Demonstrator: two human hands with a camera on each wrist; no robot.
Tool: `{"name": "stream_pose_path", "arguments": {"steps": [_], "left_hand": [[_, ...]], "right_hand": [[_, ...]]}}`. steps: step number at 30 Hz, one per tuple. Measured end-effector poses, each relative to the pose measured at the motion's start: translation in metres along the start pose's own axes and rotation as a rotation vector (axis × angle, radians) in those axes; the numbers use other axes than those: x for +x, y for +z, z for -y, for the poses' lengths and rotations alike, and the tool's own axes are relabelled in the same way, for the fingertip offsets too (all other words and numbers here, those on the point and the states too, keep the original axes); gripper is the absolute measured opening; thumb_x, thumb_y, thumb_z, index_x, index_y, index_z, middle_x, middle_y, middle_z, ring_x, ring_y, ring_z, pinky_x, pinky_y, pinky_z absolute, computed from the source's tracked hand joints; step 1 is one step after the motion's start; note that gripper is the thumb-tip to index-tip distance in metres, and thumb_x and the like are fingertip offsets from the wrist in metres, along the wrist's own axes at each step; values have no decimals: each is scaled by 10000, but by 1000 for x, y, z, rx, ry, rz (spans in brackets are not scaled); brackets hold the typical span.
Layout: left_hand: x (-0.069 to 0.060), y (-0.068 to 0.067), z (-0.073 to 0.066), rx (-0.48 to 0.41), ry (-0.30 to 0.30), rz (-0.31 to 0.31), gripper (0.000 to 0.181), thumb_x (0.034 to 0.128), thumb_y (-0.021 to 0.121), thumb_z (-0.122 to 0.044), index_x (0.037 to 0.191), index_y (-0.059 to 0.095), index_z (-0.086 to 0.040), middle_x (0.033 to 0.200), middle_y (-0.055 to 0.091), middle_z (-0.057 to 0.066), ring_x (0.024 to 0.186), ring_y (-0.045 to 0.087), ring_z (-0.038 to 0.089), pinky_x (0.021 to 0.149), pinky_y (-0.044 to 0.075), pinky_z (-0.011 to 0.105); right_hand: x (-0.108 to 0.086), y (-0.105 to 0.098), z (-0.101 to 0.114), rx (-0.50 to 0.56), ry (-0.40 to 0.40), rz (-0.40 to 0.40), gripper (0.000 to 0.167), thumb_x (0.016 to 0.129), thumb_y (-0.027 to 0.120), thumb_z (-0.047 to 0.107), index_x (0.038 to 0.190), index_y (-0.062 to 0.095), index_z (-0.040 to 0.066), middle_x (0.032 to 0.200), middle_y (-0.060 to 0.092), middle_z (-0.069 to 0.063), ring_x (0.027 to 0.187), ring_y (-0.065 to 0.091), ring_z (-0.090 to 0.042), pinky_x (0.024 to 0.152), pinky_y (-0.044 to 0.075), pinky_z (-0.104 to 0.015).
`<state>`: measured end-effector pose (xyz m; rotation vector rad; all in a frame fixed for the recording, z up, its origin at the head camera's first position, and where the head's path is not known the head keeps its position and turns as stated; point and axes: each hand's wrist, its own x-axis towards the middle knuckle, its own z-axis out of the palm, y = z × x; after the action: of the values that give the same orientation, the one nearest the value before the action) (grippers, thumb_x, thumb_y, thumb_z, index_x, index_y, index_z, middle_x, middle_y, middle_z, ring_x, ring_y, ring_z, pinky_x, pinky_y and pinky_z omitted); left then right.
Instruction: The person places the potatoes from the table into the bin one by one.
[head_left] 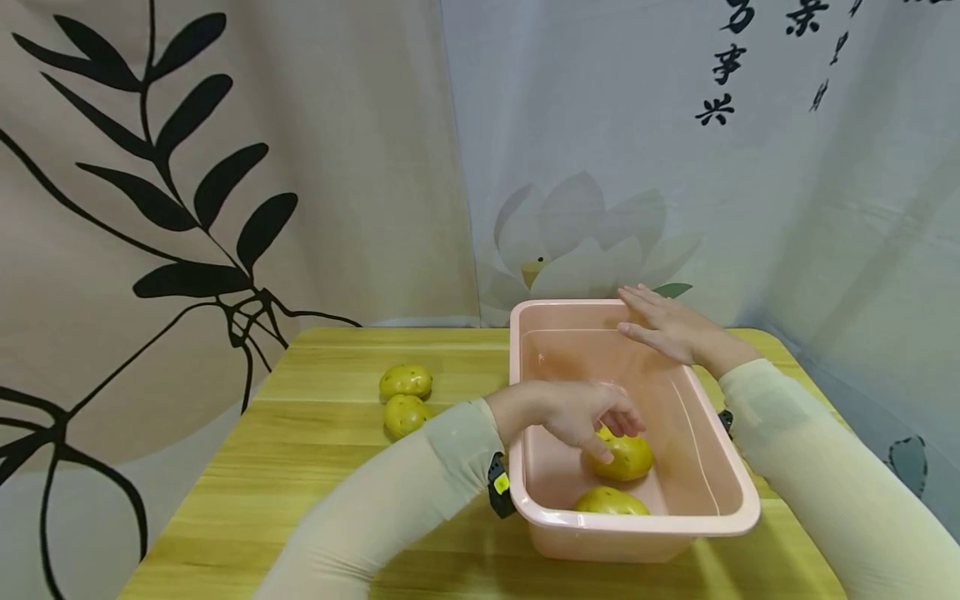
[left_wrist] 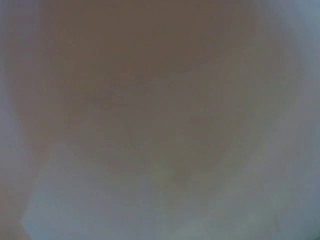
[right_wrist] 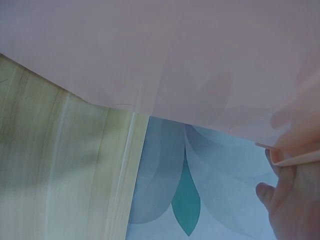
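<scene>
Inside the pink bin (head_left: 712, 523), a yellow potato (head_left: 626, 460) lies under my left hand (head_left: 581, 417). The thumb is at its near-left side and the loosely bent fingers are over its top; whether they touch it is unclear. A second potato (head_left: 611, 501) rests nearer the bin's front wall. My right hand (head_left: 675, 327) grips the far right corner of the rim, fingers over the outside and thumb inside. In the right wrist view that hand (right_wrist: 297, 202) shows at the rim (right_wrist: 300, 159). The left wrist view is too blurred to make out anything.
Two more yellow potatoes, one farther back (head_left: 406, 381) and one nearer (head_left: 406, 415), sit on the wooden table (head_left: 300, 467) left of the bin. Behind the table hangs a printed curtain (head_left: 360, 167). The table's far edge runs just behind the bin.
</scene>
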<state>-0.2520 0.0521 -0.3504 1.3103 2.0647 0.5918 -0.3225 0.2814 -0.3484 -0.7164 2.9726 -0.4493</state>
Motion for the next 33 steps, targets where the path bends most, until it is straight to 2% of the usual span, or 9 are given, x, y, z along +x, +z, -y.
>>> {"name": "stream_pose_path", "arguments": {"steps": [5,15,22,33], "left_hand": [[-2,-1,-1,-52,6,-22,505,841,740,-83,1304,539,-67,1249,584,-28,1107,555,47,951,420,169],[-4,-3,-1,-74,41,-37,513,856,731,-115,1323,527,-60,1289,589,-11,1130,549,31,966,410,170],[-3,-2,-1,-70,64,-61,504,866,721,-118,1326,526,-52,1282,591,-7,1128,555,44,959,416,169],[-5,-3,1,-26,126,-139,465,873,708,-124,1302,549,-40,1256,613,10,1061,580,12,924,428,146]], "right_hand": [[0,-1,0,-1,2,-1,743,982,403,550,1546,175,125,1590,137,-146,1453,64,-355,1104,106,-630],[2,-1,-2,5,-7,-9,752,977,405,560,1544,183,118,1592,138,-134,1453,74,-354,1102,120,-629],[0,-2,-2,-2,-13,-5,746,981,413,545,1544,183,114,1585,152,-159,1448,80,-371,1098,125,-633],[3,1,-3,-6,-21,-10,739,987,401,541,1537,198,91,1582,162,-160,1446,85,-375,1102,120,-625]]}}
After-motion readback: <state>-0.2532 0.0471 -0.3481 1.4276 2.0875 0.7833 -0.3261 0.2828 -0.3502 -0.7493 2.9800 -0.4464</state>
